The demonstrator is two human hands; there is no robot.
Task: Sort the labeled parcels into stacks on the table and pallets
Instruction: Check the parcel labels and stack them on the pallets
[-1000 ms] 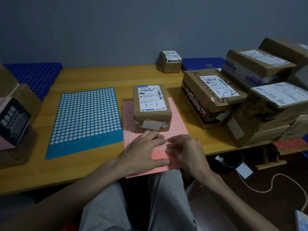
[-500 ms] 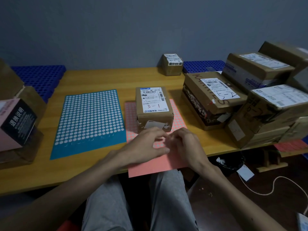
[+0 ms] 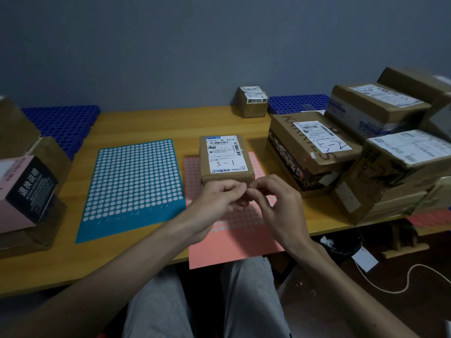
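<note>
Smooth wood table (image 3: 151, 123): left hand (image 3: 214, 201) and right hand (image 3: 278, 206) meet just before the blocky cardboard parcel (image 3: 225, 157), fingertips (image 3: 240, 187) curled together, can't tell on what.

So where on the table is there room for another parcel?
Bare table runs behind the blue sheet and the 3-1 parcel, up to the small parcel. The right end is crowded with stacked parcels; the pink sheet fills the front.

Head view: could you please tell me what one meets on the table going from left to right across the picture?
Pink-and-black box → teal dot-sticker sheet → parcel marked 3-1 → parcel marked 5-2.
</note>
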